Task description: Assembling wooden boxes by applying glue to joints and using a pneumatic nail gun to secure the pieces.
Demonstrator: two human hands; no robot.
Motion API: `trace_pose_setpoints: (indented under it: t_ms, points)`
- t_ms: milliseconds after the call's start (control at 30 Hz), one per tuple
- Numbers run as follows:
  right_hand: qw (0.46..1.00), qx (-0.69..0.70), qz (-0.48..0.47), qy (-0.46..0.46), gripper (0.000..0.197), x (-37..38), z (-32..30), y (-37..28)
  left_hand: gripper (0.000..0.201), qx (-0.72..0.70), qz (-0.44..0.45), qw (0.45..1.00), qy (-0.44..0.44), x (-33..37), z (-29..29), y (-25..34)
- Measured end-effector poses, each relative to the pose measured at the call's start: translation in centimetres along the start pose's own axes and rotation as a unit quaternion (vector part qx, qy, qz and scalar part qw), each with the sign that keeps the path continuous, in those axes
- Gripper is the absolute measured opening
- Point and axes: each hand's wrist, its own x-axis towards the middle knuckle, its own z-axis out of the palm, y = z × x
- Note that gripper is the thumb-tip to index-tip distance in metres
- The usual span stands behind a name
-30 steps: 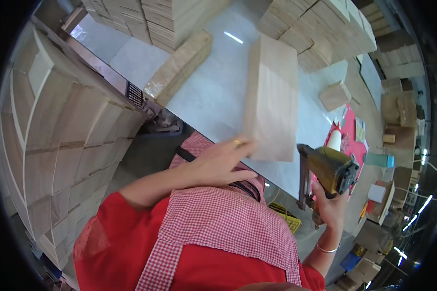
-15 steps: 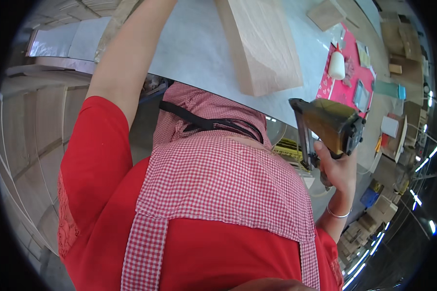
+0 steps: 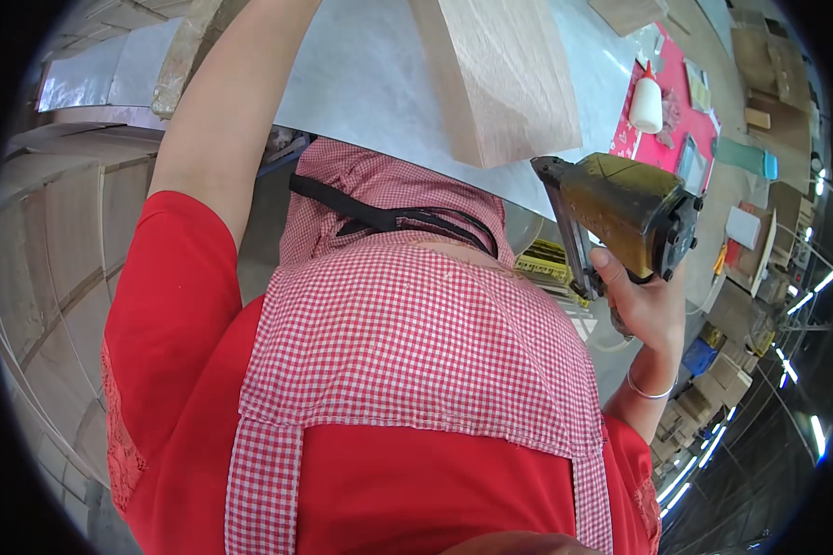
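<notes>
My right hand (image 3: 646, 303) is wrapped round the grip of a worn, brownish-yellow and black pneumatic nail gun (image 3: 620, 205). The gun is held just off the table's near edge, its nose beside the end of a wooden piece. That pale piece (image 3: 518, 88), thick and box-like, lies on the light grey tabletop (image 3: 361, 102) and runs out of the picture at the top. My left arm stretches forward over the table's left part. Its hand is beyond the upper edge, so neither its fingers nor anything in them can be seen.
Right of the wood, a white glue bottle (image 3: 647, 104) with a red tip lies on a pink sheet (image 3: 668, 139). A wooden block (image 3: 625, 13) is farther back. A teal container (image 3: 748, 157) stands at the right. Stacked wooden panels (image 3: 51, 222) line the left side.
The nail gun has risen slightly toward the near end of the wooden piece, still in my right hand. My view has shifted a little, and the wood seems to lie unmoved.
</notes>
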Motion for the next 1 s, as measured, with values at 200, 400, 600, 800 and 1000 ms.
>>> trace_pose_setpoints:
  t_ms: [200,400,600,800,1000]
  points:
    - [0.995,-0.036,-0.089,0.0,0.036,0.2,-0.4,0.7,0.023,-0.017,-0.004,1.0,-0.014,0.3,-0.2,-0.8]
    - [0.997,-0.012,-0.07,0.003,0.034,0.6,-0.1,0.5,0.021,-0.012,-0.002,1.0,-0.007,0.2,0.0,-0.5]
    - [0.998,0.052,0.013,0.02,0.032,-0.3,0.8,0.8,0.02,-0.038,-0.003,0.999,-0.009,0.1,0.2,-0.8]
    - [0.994,0.059,0.091,0.03,0.031,-0.6,0.9,0.9,0.017,-0.069,-0.003,0.998,-0.013,0.1,0.1,-1.0]
    - [0.996,0.067,0.044,0.04,0.03,-0.8,1.4,1.6,0.017,-0.066,-0.002,0.998,-0.012,0.0,0.2,-0.8]
